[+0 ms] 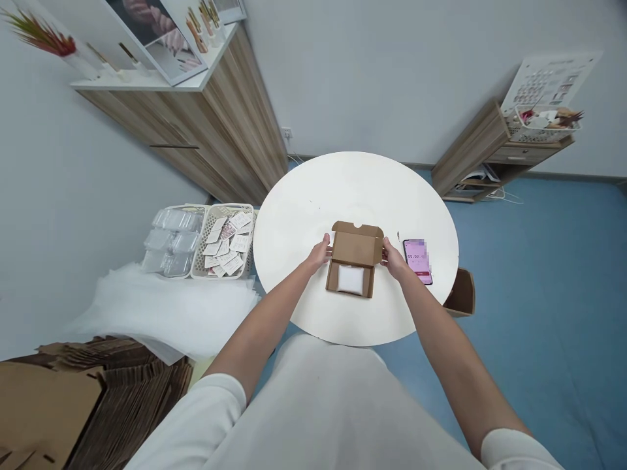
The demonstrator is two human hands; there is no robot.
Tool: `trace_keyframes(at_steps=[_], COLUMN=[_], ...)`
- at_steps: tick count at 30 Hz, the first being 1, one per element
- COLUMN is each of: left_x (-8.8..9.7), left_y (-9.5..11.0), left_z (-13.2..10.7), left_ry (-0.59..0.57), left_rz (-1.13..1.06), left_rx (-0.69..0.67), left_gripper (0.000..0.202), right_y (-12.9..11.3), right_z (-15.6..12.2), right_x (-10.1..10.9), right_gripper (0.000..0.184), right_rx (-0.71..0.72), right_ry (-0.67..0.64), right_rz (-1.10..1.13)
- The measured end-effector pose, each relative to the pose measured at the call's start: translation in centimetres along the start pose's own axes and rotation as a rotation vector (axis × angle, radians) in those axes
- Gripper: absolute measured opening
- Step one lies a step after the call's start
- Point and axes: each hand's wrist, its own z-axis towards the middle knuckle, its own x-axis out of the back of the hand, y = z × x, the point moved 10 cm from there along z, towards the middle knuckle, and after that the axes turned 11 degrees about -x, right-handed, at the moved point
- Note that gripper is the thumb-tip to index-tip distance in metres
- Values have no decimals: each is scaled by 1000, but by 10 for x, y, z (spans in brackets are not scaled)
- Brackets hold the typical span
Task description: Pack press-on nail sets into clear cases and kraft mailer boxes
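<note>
A small brown cardboard box (356,245) sits on the white round table, its lid raised and leaning back with the side flaps out. Inside the tray part lies a white wrapped packet (351,279). At the box's left side, my left hand (320,252) grips the edge near the lid's hinge, thumb up. My right hand (392,256) is closed on the lid's right flap. The fingertips of both hands are partly hidden behind the cardboard.
Right of the box, a phone (418,262) shows a timer on the table (353,179). To the left stand a basket of cards (223,245), clear plastic packs (174,238), white sheets (166,307) and stacked flat cardboard (132,398). An open carton (461,294) is beneath the table's right edge.
</note>
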Motion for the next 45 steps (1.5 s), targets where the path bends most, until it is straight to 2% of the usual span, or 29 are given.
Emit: trace_keyframes(at_steps=[5, 10, 16, 22, 29, 33, 37, 40, 43, 45], left_x=[-4, -8, -5, 1, -9, -5, -7, -6, 1, 5], left_y=[7, 8, 10, 9, 0, 1, -1, -16, -37, -48], left_z=[-5, -15, -37, -60, -67, -62, -64, -68, -71, -71], left_ry=[-47, -152, -232, -183, -236, -173, -150, -107, 13, 69], left_rz=[-83, -183, -41, 216, 165, 197, 264, 350, 479, 530], left_rx=[-97, -121, -148, -150, -94, -106, -194, -221, -195, -159], left_gripper=[79, 80, 69, 53, 55, 50, 42, 45, 52, 53], right_y=[-12, -7, 2, 13, 22, 18, 24, 41, 60, 72], right_z=[-14, -31, -52, -69, -78, -76, -75, -73, -70, -66], right_x=[-8, -7, -9, -10, -17, -16, -17, -14, -7, -6], right_gripper=[51, 54, 51, 44, 46, 46, 45, 51, 54, 52], right_rx=[114, 152, 164, 123, 23, 25, 63, 65, 42, 15], right_ry=[-89, -116, -145, -91, -117, -73, -57, 26, 176, 225], right_rz=[77, 90, -33, -119, -8, -77, -189, -264, -361, -379])
